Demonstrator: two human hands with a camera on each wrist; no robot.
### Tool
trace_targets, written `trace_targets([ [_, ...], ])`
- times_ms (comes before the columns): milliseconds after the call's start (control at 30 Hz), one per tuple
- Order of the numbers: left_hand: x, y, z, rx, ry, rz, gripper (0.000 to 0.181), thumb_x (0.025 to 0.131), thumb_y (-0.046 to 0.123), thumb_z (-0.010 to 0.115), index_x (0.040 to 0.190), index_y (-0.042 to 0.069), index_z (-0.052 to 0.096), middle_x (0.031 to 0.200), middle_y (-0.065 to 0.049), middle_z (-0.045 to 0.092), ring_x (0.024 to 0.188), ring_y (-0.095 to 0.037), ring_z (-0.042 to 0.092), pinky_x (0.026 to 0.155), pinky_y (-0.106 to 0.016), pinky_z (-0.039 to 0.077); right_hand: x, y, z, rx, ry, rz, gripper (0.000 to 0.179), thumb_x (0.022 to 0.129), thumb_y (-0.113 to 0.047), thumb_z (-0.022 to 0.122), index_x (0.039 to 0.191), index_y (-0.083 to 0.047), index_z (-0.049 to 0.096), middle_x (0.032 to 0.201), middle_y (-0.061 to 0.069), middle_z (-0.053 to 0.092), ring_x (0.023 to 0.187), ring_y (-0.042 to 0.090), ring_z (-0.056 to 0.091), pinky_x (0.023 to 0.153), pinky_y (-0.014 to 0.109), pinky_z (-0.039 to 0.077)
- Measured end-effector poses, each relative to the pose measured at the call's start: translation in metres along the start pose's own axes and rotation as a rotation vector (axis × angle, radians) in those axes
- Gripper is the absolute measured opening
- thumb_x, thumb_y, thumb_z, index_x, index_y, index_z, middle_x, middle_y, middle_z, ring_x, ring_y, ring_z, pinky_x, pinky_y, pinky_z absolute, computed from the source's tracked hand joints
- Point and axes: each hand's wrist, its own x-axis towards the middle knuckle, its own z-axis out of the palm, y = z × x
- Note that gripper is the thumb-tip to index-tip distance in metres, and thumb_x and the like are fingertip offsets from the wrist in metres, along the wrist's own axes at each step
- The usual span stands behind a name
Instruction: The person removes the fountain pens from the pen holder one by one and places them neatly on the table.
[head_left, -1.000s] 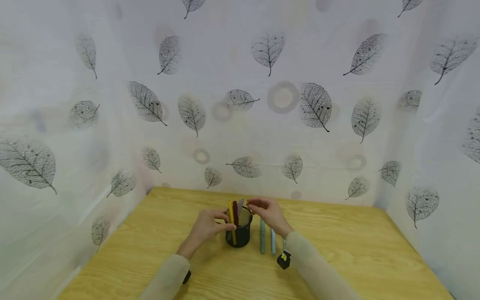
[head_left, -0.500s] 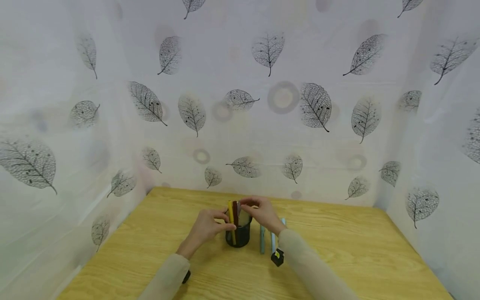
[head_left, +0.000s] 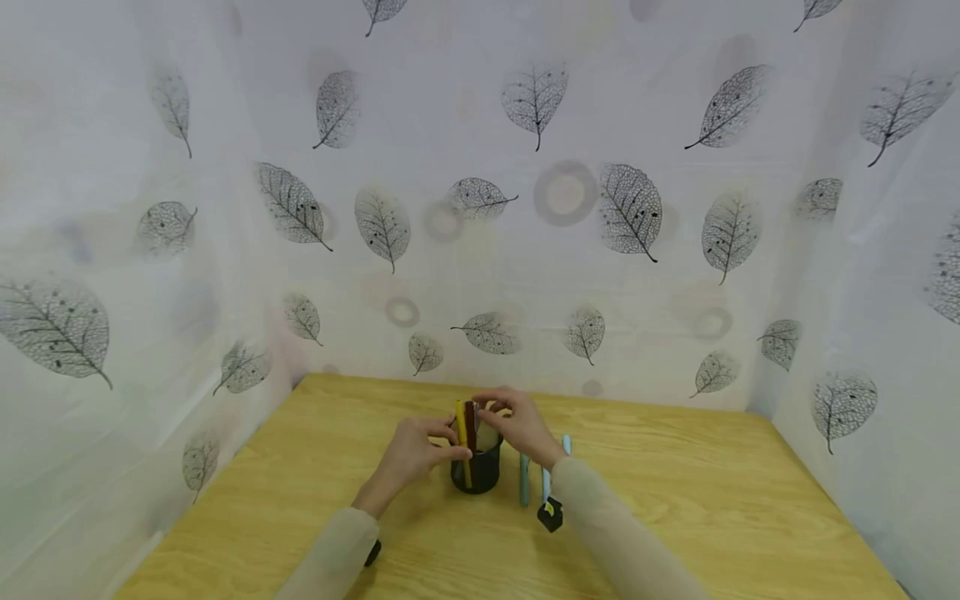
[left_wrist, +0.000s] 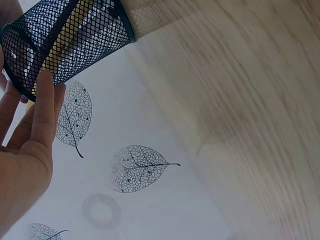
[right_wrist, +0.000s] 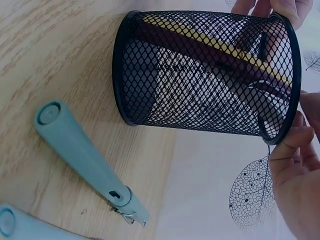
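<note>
The black mesh pen cup (head_left: 477, 467) stands upright near the middle of the wooden table (head_left: 675, 508), open mouth up, its long axis vertical.

My left hand (head_left: 411, 457) rests against the cup's left wall. In the left wrist view its fingers (left_wrist: 44, 112) lie straight along the mesh near the rim; the thumb is out of that view, and in the head view it sits at the cup's front. The fingers are extended and pressed to the wall, not wrapped around it.

My right hand (head_left: 520, 425) is at the cup's right rim, fingers bent over the mouth. In the right wrist view its fingertips (right_wrist: 292, 142) touch the rim edge. I cannot tell whether they pinch a pen or only the rim.

Inside the cup:
- A yellow pen (head_left: 462, 437) stands against the left side, top end projecting above the rim and tilted slightly left.
- A dark red pen (head_left: 471, 425) stands just beside it, nearly vertical, also projecting above the rim.

On the table just to the right of the cup:
- A teal pen (head_left: 524, 479) lies flat, long axis running away from me.
- A light blue pen (head_left: 547, 479) lies parallel, just to its right, partly hidden by my right forearm.
</note>
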Motion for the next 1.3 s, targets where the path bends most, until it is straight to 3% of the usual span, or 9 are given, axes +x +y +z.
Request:
trace_targets([
  [267, -0.0018, 0.0009, 0.0000, 0.001, 0.003, 0.005, 0.015, 0.079, 0.038, 0.081, 0.075, 0.024, 0.075, 0.131, -0.023, 0.060, 0.078, -0.018, 0.074, 0.058, -0.020, 0.055, 0.0008, -0.0037, 0.0041, -0.063, -0.020, -0.028, 0.029, 0.096, -0.017, 0.065, 0.124, -0.023, 0.068, 0.102, 0.000, 0.061, 0.093, 0.016, 0.061, 0.073, 0.027, 0.054],
  [533, -0.0022, 0.0001, 0.0020, 0.021, 0.017, 0.044, 0.016, 0.079, 0.040, 0.080, 0.076, 0.025, 0.076, 0.128, -0.022, 0.063, 0.087, -0.024, 0.074, 0.060, -0.017, 0.055, -0.0010, -0.0053, 0.0052, -0.119, -0.036, -0.060, 0.031, 0.097, -0.013, 0.063, 0.127, -0.020, 0.066, 0.098, 0.001, 0.060, 0.090, 0.015, 0.059, 0.073, 0.028, 0.052],
  [867, -0.0030, 0.0024, 0.0000, 0.027, 0.018, 0.027, 0.017, 0.078, 0.040, 0.081, 0.075, 0.024, 0.075, 0.129, -0.023, 0.062, 0.080, -0.020, 0.074, 0.057, -0.019, 0.054, -0.0038, -0.0074, 0.0043, -0.054, 0.009, -0.042, 0.024, 0.096, -0.017, 0.064, 0.120, -0.017, 0.066, 0.104, 0.001, 0.064, 0.097, 0.016, 0.061, 0.079, 0.032, 0.051],
  [1100, -0.0027, 0.0024, -0.0008, 0.040, 0.013, 0.035, 0.017, 0.078, 0.040, 0.080, 0.075, 0.024, 0.075, 0.129, -0.023, 0.062, 0.084, -0.024, 0.074, 0.058, -0.018, 0.054, -0.0055, -0.0096, -0.0002, 0.033, -0.030, 0.018, 0.022, 0.096, -0.019, 0.065, 0.118, -0.017, 0.064, 0.113, 0.002, 0.067, 0.104, 0.018, 0.062, 0.082, 0.033, 0.051],
  [1300, -0.0028, 0.0012, -0.0002, 0.026, 0.011, 0.045, 0.020, 0.078, 0.044, 0.079, 0.076, 0.024, 0.075, 0.128, -0.023, 0.063, 0.091, -0.032, 0.073, 0.060, -0.018, 0.055, -0.0053, -0.0064, -0.0017, 0.061, -0.061, 0.013, 0.024, 0.096, -0.017, 0.065, 0.119, -0.011, 0.062, 0.114, 0.004, 0.069, 0.106, 0.020, 0.064, 0.084, 0.033, 0.052],
])
